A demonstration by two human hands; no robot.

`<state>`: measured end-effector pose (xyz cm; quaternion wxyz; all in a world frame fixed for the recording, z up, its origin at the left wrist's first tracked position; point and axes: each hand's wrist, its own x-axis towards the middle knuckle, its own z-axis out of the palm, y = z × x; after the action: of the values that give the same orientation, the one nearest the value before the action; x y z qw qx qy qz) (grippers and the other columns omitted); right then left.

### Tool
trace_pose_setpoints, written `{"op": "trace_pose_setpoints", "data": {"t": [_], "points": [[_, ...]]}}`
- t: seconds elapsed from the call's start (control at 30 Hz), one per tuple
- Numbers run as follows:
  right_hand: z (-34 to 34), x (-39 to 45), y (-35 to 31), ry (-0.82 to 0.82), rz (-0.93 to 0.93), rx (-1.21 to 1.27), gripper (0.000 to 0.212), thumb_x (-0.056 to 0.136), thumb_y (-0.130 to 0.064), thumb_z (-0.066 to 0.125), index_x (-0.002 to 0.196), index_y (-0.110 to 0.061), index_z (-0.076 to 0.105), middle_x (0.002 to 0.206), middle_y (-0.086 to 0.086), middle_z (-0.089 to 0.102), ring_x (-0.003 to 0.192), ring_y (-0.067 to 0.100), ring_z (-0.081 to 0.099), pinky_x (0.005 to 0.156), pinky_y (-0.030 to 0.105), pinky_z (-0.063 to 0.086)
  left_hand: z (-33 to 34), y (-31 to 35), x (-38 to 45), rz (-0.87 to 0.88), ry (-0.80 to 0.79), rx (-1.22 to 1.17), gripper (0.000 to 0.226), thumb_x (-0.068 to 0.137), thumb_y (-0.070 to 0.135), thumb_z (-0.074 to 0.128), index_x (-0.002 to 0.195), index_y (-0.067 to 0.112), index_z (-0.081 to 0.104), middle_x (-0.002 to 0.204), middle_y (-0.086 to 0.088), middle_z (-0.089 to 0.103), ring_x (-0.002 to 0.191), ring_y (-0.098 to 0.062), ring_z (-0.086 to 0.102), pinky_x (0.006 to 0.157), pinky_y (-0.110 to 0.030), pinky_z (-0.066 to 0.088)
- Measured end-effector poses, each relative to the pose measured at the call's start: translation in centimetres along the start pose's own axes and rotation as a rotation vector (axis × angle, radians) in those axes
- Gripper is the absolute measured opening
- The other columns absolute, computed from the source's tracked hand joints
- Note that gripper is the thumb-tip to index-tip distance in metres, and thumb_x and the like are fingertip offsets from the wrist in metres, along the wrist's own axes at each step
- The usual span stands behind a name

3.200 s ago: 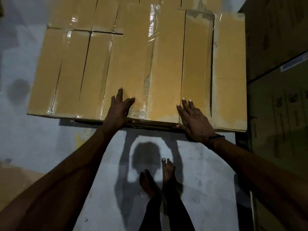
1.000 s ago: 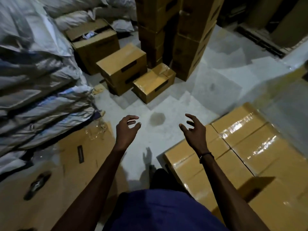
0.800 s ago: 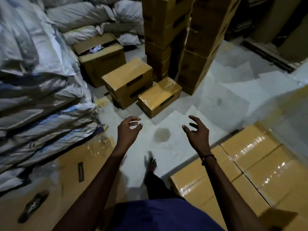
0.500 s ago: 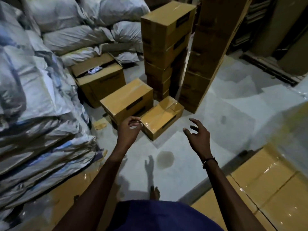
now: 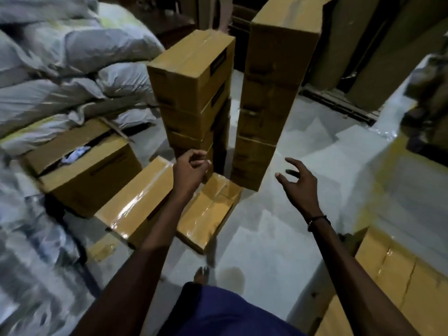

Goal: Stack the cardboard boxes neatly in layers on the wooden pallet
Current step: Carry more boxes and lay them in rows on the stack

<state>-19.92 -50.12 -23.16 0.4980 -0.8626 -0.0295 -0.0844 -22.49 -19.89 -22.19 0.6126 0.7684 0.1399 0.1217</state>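
Loosely curled left hand [image 5: 190, 172], right hand [image 5: 299, 187] spread, empty

We see a pale concrete floor [image 5: 303, 214] carrying everything here. Taking the shorter stack of cardboard boxes [image 5: 194, 93] as our landmark, a taller stack [image 5: 271, 98] stands on the floor just to its right, a narrow gap between them. In front of the shorter stack lie two sealed boxes side by side: a small taped one [image 5: 211, 212] and a longer one [image 5: 135, 202] to its left. Further left sits an open box [image 5: 82, 166], flaps up. Behind and left of the landmark, grey sacks [image 5: 72, 69] are heaped. Well to the right and nearer us, a layer of boxes [image 5: 397, 282] lies low.
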Motion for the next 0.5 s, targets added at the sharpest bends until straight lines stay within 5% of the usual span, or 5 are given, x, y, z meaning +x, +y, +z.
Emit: {"op": "trace_pose_setpoints", "data": {"t": [0.1, 0.23, 0.37, 0.5], "points": [[-0.8, 6.4, -1.2, 0.063, 0.018, -0.042, 0.051, 0.090, -0.028, 0.079, 0.137, -0.024, 0.059, 0.142, -0.007, 0.059, 0.115, 0.011, 0.065, 0.076, 0.000, 0.043, 2.2, 2.6, 8.0, 0.032, -0.057, -0.015, 0.022, 0.093, 0.017, 0.073, 0.114, 0.023, 0.071, 0.107, 0.005, 0.073, 0.100, -0.005, 0.069, 0.083, -0.031, 0.061], [-2.4, 15.0, -2.3, 0.152, 0.013, -0.077, 0.052, 0.090, -0.030, 0.078, 0.137, -0.025, 0.058, 0.143, -0.006, 0.058, 0.115, 0.011, 0.065, 0.074, -0.002, 0.042, 6.1, 7.4, 17.8, 0.115, -0.143, -0.036, 0.024, 0.095, 0.015, 0.071, 0.119, 0.021, 0.069, 0.113, 0.010, 0.069, 0.103, -0.001, 0.065, 0.078, -0.017, 0.053], [-4.8, 22.8, -2.9, 0.221, -0.010, -0.096, 0.053, 0.090, -0.033, 0.078, 0.139, -0.027, 0.057, 0.146, -0.007, 0.056, 0.116, 0.011, 0.064, 0.078, 0.008, 0.045, 10.2, 12.3, 26.2, 0.244, -0.158, 0.006, 0.026, 0.095, 0.015, 0.072, 0.121, 0.016, 0.069, 0.109, 0.014, 0.063, 0.093, 0.012, 0.058, 0.071, -0.005, 0.047], [-7.8, 31.0, -2.7, 0.271, -0.034, -0.096, 0.056, 0.090, -0.037, 0.078, 0.140, -0.028, 0.056, 0.146, -0.006, 0.055, 0.116, 0.012, 0.064, 0.086, 0.027, 0.056, 14.0, 16.5, 34.6, 0.383, -0.108, 0.067, 0.026, 0.094, 0.021, 0.074, 0.119, 0.020, 0.070, 0.118, 0.009, 0.068, 0.103, 0.003, 0.063, 0.072, 0.000, 0.046]]}}
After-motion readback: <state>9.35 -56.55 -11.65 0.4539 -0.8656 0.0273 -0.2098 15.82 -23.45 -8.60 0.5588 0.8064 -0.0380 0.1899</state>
